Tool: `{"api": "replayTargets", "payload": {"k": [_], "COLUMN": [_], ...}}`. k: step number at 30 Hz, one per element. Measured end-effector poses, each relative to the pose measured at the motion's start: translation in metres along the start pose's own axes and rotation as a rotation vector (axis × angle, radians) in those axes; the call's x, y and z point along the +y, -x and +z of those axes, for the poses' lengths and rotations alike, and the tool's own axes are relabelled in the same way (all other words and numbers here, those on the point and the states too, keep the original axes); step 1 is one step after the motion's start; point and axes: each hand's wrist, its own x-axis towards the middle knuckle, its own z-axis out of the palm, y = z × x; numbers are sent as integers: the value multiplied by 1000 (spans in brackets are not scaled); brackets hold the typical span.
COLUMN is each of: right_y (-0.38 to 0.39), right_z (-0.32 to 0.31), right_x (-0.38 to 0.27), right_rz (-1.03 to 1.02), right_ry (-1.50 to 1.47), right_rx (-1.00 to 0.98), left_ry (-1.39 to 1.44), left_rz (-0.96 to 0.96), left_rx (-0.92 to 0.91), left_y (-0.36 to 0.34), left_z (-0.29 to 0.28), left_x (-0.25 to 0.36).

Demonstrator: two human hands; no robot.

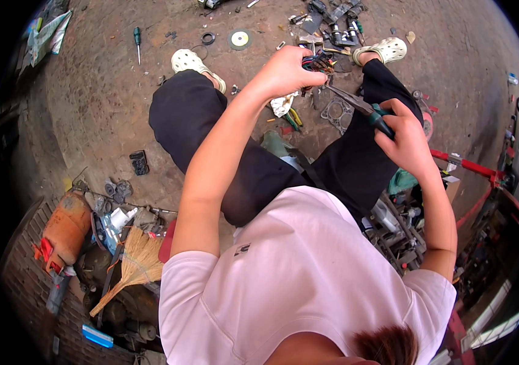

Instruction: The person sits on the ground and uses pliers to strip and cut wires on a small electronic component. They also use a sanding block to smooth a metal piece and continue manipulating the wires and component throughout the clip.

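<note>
My left hand (287, 74) is closed around a bundle of coloured wires (317, 63), raised above the floor between my feet. In my right hand (406, 139) are long-nosed pliers (352, 99) with dark green and black handles, the fingers wrapped round the grips. The jaws point up and left, their tips close by the wires at my left thumb. Whether they grip a wire is too small to tell. Beneath my hands lie a crumpled white cloth (282, 105), a yellow-green handled tool (295, 117) and a flat metal gasket (336, 113).
A screwdriver (137, 42), a black ring (208, 38) and a cutting disc (239, 39) lie on the floor ahead. Several dark mechanical parts (337, 33) sit near my right shoe. At left are an orange tank (64, 225) and a straw broom (136, 258); a red bar (469, 165) extends at right.
</note>
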Motion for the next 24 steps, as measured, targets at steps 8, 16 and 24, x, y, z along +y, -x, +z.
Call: {"api": "replayTargets", "payload": {"k": [8,16,24], "right_y": [3,9,16], "right_z": [6,10,16], "right_x": [7,12,16], "right_rz": [86,206,335], "right_ry": [-185,-469,-765], "right_rx": [-69,-172,-272], "left_ry": [5,104,295], "left_rz": [27,35,33], "left_rx": [-42,-140,-137], "left_y": [-3,-5,1], "left_z": [-1,-3,7], "left_x": [-1,-5,-2]}}
